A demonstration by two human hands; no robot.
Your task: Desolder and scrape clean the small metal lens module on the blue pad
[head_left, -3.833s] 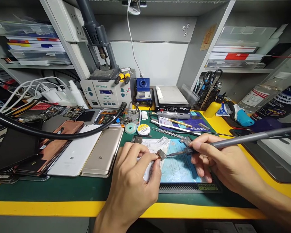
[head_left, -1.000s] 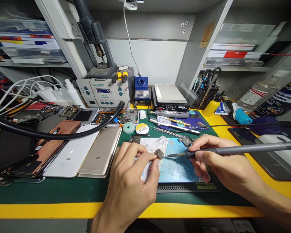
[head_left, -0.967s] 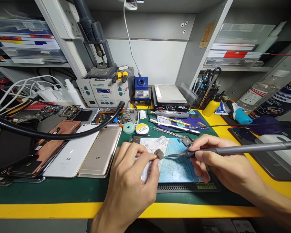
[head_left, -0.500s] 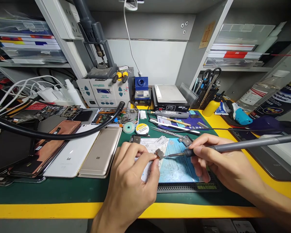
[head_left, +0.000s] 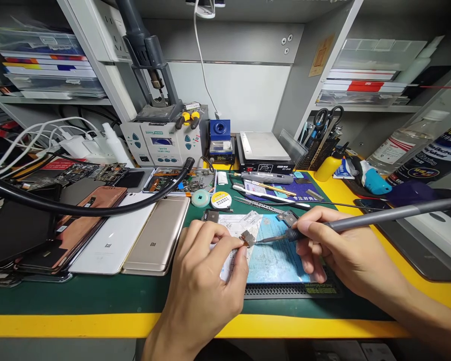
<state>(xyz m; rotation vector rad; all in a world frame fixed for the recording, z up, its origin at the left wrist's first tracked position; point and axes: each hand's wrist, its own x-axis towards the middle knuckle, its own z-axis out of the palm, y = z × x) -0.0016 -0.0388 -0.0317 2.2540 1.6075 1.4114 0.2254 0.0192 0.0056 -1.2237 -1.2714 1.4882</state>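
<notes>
Between the thumb and forefinger of my left hand point(head_left: 206, 273) is pinched a small metallic electronic part point(head_left: 247, 237). My right hand point(head_left: 332, 245) grips a soldering iron point(head_left: 353, 220) like a pen. The iron's thin tip points left and meets or nearly meets the right edge of the part; contact is too fine to tell. Beneath both hands lies a blue and white printed sheet point(head_left: 274, 260). A similar small dark module point(head_left: 287, 217) rests just past my right fingers, and another dark module point(head_left: 211, 215) sits beyond my left knuckles.
Several phones, including a gold phone point(head_left: 160, 235), lie to the left under a thick black hose point(head_left: 97, 209). A hot-air station point(head_left: 163, 143), a hot plate point(head_left: 265, 148) and a tray of circuit boards point(head_left: 206, 178) stand behind. Tweezers point(head_left: 257, 205) and pens lie beyond the sheet.
Both hands hold nearly the same pose. The iron's handle has tilted up slightly at its right end, its tip staying by the part.
</notes>
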